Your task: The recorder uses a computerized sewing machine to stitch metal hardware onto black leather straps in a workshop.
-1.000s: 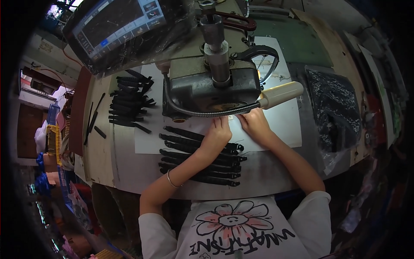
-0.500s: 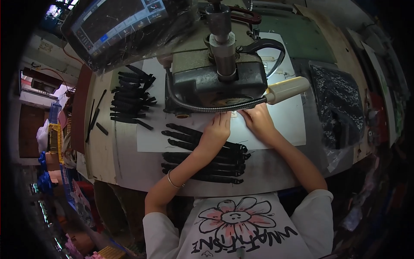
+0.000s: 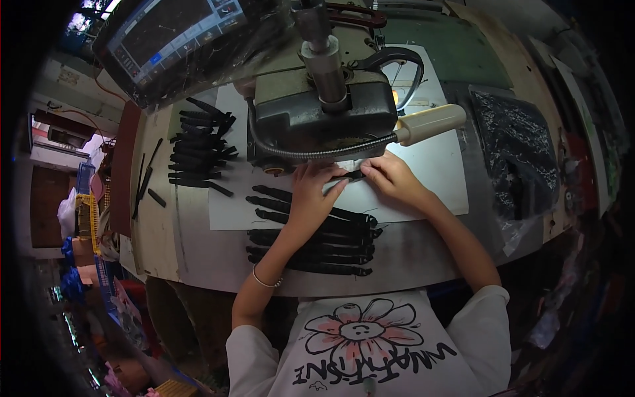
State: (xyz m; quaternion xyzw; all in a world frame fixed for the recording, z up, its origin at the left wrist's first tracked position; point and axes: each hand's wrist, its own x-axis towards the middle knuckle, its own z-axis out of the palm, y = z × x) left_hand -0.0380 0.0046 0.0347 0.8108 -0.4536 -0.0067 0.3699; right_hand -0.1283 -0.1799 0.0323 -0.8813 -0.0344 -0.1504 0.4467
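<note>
Black strip (image 3: 356,175) betw. both hands, just at 6 o'clock of dark machine head (image 3: 297,124), over white sheet (image 3: 450,188). R hand (image 3: 397,180): thumb & fingers apparently closed on strip's 3 o'clock end. L hand (image 3: 314,190): half-curled, thumb a bit apart, fingertips at 9 o'clock end; can't tell if pinching. To do well, prob.: hold strip flat, evenly taut, no twist; fingertips clear of head's underside; no snagging on row of black strips (image 3: 344,251) at 7 o'clock. Writing: lit screen (image 3: 178,46) at 11 o'clock, text too small; shirt (image 3: 360,331) at 6 o'clock, big dark lettering w/ flower print. No brand label legible.
</note>
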